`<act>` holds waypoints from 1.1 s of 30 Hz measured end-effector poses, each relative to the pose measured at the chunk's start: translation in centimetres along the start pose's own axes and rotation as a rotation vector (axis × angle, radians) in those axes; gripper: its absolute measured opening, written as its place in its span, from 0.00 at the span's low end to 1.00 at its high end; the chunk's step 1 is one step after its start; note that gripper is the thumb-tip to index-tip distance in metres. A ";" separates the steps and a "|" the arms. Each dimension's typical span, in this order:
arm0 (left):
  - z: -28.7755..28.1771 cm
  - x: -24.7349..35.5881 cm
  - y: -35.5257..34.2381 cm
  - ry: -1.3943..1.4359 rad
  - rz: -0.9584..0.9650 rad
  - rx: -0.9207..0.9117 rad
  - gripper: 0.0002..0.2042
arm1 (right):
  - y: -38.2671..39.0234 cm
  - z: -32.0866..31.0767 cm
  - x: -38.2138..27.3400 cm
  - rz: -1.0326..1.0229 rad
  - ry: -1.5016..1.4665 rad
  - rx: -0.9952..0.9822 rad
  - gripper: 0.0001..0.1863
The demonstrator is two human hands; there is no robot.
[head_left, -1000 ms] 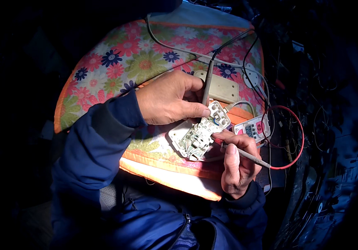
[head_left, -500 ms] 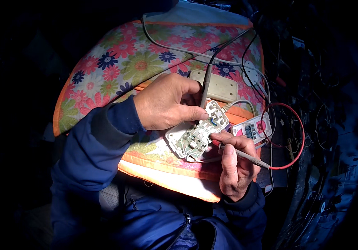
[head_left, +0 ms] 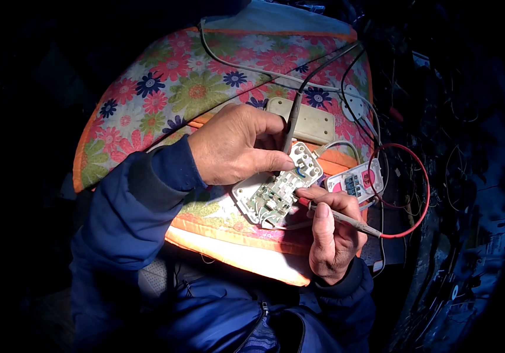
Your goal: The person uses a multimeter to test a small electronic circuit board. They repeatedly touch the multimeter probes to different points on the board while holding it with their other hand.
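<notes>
At board (head_left: 272,199) edge, red-tipped probe (head_left: 350,222), open cloth (head_left: 196,91) beyond

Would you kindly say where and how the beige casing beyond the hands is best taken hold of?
Probably grip the beige casing at its right end, coming from the right, pinching the long edges: it is oblong, that end uncovered, while the black probe in the left hand hides some of its left part.

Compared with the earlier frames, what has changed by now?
Very little: the open device and beige cover sit slightly farther left in view, possibly from camera motion. Nothing was grasped or released: the left hand still holds the black probe, the right hand the red-lead probe.
</notes>
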State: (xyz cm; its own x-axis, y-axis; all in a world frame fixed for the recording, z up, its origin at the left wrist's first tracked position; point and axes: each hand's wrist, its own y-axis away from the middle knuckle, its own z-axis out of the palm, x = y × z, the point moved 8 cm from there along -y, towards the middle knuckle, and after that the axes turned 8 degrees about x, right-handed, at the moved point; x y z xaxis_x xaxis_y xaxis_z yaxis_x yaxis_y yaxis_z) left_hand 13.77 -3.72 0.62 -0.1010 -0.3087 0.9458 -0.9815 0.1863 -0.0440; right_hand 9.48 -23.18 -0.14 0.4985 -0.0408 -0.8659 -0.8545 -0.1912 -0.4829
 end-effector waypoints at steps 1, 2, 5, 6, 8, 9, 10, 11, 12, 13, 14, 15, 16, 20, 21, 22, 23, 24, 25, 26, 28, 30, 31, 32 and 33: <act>-0.1 0.0 0.0 -0.023 0.002 0.001 0.09 | -0.1 0.1 -0.2 0.002 0.016 -0.002 0.06; -0.1 0.1 0.0 -0.046 0.005 0.002 0.09 | -0.1 0.1 -0.3 0.002 0.031 -0.004 0.05; -0.2 0.0 0.0 -0.062 0.000 0.006 0.09 | -0.1 0.1 -0.1 0.035 0.036 -0.013 0.04; -0.1 0.0 0.0 -0.058 -0.002 0.006 0.09 | -0.1 0.0 0.0 0.045 0.029 -0.012 0.04; 0.0 -0.2 0.1 -0.016 -0.023 0.001 0.09 | 0.0 0.0 0.2 0.060 0.021 -0.005 0.04; 0.0 -0.2 0.0 0.006 -0.030 -0.004 0.09 | 0.0 0.0 0.2 0.060 0.015 -0.002 0.04; 0.1 -0.2 0.0 0.020 -0.023 -0.005 0.09 | 0.0 0.1 0.3 0.061 0.010 0.000 0.04; 0.0 -0.4 0.2 0.031 -0.024 -0.001 0.09 | 0.0 0.2 0.3 0.013 0.005 0.007 0.04; 0.0 -0.4 0.2 0.042 -0.024 0.002 0.09 | 0.0 0.2 0.3 -0.034 0.001 0.014 0.04; 0.1 -0.5 0.1 0.050 -0.029 0.009 0.09 | -0.1 0.0 0.1 -0.019 0.035 0.003 0.05; 0.0 -0.4 0.1 0.040 -0.019 0.014 0.09 | -0.1 0.0 0.0 -0.016 0.040 -0.002 0.05; 0.0 -0.2 0.1 0.031 -0.010 0.019 0.09 | -0.1 0.1 0.0 -0.013 0.045 -0.008 0.05; -0.1 -0.1 0.1 0.022 -0.001 0.025 0.09 | -0.1 0.1 0.0 -0.009 0.050 -0.014 0.05; -0.2 0.2 0.1 -0.042 0.022 0.024 0.09 | -0.1 0.2 -0.1 -0.033 0.092 -0.011 0.05; -0.2 0.2 0.1 -0.049 0.028 0.026 0.09 | -0.4 0.3 -0.6 -0.056 0.117 -0.013 0.05; -0.3 0.3 0.1 -0.057 0.034 0.028 0.09 | -0.3 0.4 -0.6 -0.065 0.127 -0.016 0.05; -0.3 0.3 0.1 -0.056 0.038 0.029 0.09 | -0.3 0.4 -0.5 -0.073 0.138 -0.018 0.05; -0.3 0.2 0.1 -0.056 0.042 0.029 0.09 | -0.3 0.4 -0.5 -0.082 0.149 -0.021 0.05; -0.3 0.2 0.1 -0.055 0.047 0.030 0.09 | -0.3 0.5 -0.5 -0.085 0.166 -0.027 0.05; -0.2 0.3 0.1 -0.056 0.046 0.025 0.08 | -0.3 0.5 -0.6 -0.089 0.185 -0.033 0.05; -0.2 0.5 0.1 -0.057 0.044 0.016 0.08 | -0.4 0.5 -0.8 -0.091 0.207 -0.034 0.04; -0.1 0.4 0.1 -0.044 0.030 0.014 0.08 | -0.5 0.5 -1.1 -0.090 0.213 -0.026 0.04; -0.1 0.3 0.1 -0.038 0.023 0.013 0.08 | -0.5 0.5 -0.9 -0.082 0.197 -0.021 0.04; 0.0 0.2 0.1 -0.036 0.028 0.013 0.08 | -0.4 0.5 -0.7 -0.074 0.181 -0.016 0.04; 0.0 0.2 0.0 -0.035 0.034 0.012 0.08 | -0.4 0.5 -0.5 -0.066 0.165 -0.011 0.04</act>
State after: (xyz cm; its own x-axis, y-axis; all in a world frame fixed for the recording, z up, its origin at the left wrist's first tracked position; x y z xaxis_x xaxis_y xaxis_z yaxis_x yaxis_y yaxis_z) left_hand 13.71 -3.77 0.84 -0.1395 -0.3349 0.9319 -0.9793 0.1859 -0.0798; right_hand 9.48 -22.65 0.40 0.5717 -0.1881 -0.7986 -0.8178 -0.2091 -0.5362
